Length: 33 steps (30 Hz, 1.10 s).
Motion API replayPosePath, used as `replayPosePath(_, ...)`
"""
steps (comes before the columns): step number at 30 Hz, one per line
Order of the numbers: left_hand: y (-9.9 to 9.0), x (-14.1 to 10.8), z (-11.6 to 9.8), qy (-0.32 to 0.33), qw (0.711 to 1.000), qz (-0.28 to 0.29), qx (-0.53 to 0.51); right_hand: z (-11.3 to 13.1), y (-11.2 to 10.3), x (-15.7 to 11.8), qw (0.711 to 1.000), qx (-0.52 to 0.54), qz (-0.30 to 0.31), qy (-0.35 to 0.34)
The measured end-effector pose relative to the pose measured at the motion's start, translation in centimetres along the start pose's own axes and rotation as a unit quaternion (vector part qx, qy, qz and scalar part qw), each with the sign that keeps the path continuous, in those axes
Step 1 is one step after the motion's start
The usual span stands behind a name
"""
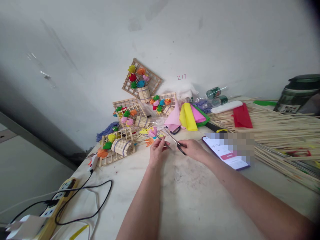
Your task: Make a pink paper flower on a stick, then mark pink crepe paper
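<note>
In the middle of the head view, my left hand (156, 150) pinches the dark stem of a pink paper flower (152, 132), whose bloom points up and away from me. My right hand (192, 148) is closed around the black handles of a pair of scissors (181, 146). The scissor blades point left toward the flower and stand close to my left fingertips. I cannot tell whether they touch the stem. Orange paper scraps (149, 142) lie just behind my left hand.
Wooden stick racks with paper flowers (142, 80) stand along the wall. Behind my hands lie yellow crepe paper (188, 116) and red paper (243, 115). A phone (226, 155) lies right, beside many thin sticks (270, 130). A power strip (58, 201) with cables sits left.
</note>
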<state>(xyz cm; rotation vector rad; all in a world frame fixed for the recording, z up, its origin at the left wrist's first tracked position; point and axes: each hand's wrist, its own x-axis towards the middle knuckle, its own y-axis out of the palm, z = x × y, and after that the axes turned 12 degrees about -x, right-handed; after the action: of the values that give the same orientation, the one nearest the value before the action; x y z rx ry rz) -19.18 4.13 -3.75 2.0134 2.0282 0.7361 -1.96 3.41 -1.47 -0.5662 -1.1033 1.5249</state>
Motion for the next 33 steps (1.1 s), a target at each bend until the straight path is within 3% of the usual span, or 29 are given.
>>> replayPosePath(6, 0.9, 0.2, 0.4, 0.089, 0.993, -0.036, 0.063, -0.5, 0.6, 0.3, 0.996, -0.009, -0.037, 0.08)
replayPosePath(12, 0.8, 0.6, 1.3, 0.109, 0.989, -0.051, 0.081, -0.6, 0.2, 0.1, 0.993, -0.001, -0.075, 0.091)
replayPosePath(16, 1.4, 0.2, 0.3, 0.081, 0.994, -0.06, 0.034, -0.1, -0.6, -0.1, 0.992, 0.023, -0.088, 0.087)
replayPosePath(23, 1.6, -0.4, -0.5, -0.006, 0.999, -0.023, -0.025, 0.1, -2.8, 0.0, 0.993, 0.083, -0.078, 0.032)
replayPosePath(28, 0.6, -0.1, -0.2, -0.035, 0.997, -0.018, -0.063, -0.1, -4.6, 0.0, 0.994, 0.066, -0.069, 0.045)
replayPosePath(33, 0.4, -0.1, -0.4, -0.061, 0.993, -0.02, -0.099, 0.9, -5.8, -0.8, 0.999, 0.023, -0.049, 0.007)
